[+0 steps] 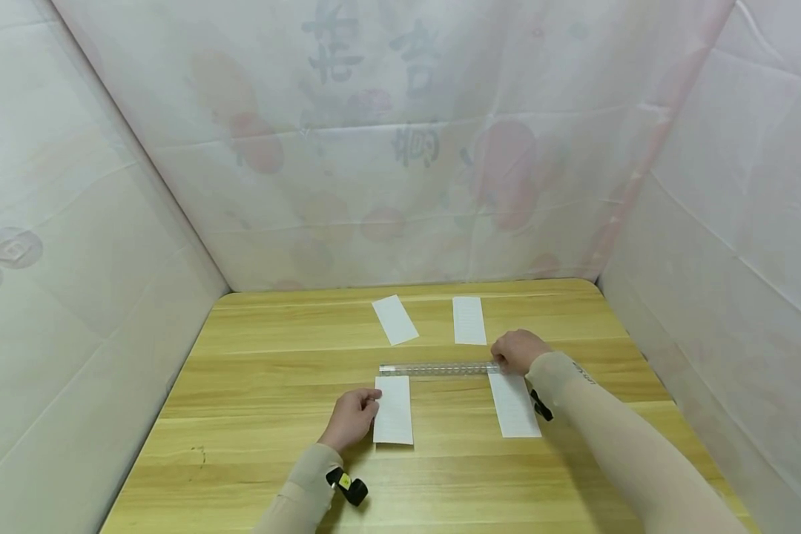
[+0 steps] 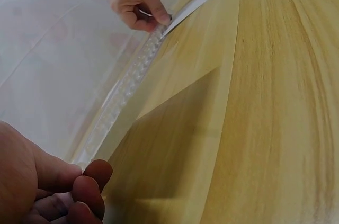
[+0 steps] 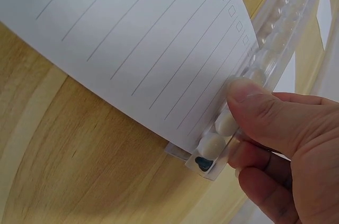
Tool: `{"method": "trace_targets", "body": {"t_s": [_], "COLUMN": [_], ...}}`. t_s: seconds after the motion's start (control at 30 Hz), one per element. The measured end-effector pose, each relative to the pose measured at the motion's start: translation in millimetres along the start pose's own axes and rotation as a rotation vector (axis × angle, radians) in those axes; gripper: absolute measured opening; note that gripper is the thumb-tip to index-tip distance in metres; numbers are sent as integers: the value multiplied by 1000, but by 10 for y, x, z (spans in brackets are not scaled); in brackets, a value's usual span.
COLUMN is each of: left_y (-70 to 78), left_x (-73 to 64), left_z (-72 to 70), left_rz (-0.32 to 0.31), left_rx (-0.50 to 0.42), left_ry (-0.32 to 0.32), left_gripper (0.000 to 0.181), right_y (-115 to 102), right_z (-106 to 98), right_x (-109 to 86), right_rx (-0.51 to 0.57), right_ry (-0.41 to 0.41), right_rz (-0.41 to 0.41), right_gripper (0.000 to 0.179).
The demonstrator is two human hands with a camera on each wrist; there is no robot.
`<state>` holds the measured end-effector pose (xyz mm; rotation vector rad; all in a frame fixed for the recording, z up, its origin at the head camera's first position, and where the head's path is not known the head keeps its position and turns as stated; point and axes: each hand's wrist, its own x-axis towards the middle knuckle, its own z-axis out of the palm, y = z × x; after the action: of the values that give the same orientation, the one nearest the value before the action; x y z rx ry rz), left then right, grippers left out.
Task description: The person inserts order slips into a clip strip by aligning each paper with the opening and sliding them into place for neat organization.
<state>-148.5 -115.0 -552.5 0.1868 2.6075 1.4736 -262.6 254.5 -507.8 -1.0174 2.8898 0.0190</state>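
Note:
A long clear plastic strip with a row of rounded bumps (image 1: 434, 368) lies across the top edges of two white paper slips. My right hand (image 1: 521, 351) pinches its right end between thumb and fingers; up close, white round pieces and a dark spot show in that end of the strip (image 3: 213, 145). The right slip (image 3: 127, 38), printed with lines and small boxes, has its edge against the strip there. My left hand (image 1: 352, 417) pinches the left edge of the left slip (image 1: 394, 411). In the left wrist view, the left fingertips (image 2: 90, 189) are pressed together.
Two more white slips lie farther back, a tilted one (image 1: 395, 320) and a straighter one (image 1: 469, 320). Everything is on a wooden table (image 1: 254, 415). Pale printed cloth walls (image 1: 374, 185) stand at the back and on both sides.

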Motion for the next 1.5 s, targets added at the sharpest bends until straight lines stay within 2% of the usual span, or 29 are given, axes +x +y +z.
{"method": "trace_targets", "body": {"t_s": [0.27,0.6,1.0,1.5], "left_y": [9,0,15,83], "left_x": [20,68,110,144], "left_z": [10,20,36,60], "left_rz": [4,15,7,26], "left_rx": [33,46,45,74], "left_ry": [-3,-16,-26,5], "left_gripper": [27,27,27,26], "right_y": [5,-17,29,13], "right_z": [3,-46,18,-10], "right_x": [4,7,17,12], "right_rx": [-5,2,-7,4], "right_ry": [1,-8,6,20], "right_rz": [-24,-14,-17,-20], "right_gripper": [40,40,36,36]}}
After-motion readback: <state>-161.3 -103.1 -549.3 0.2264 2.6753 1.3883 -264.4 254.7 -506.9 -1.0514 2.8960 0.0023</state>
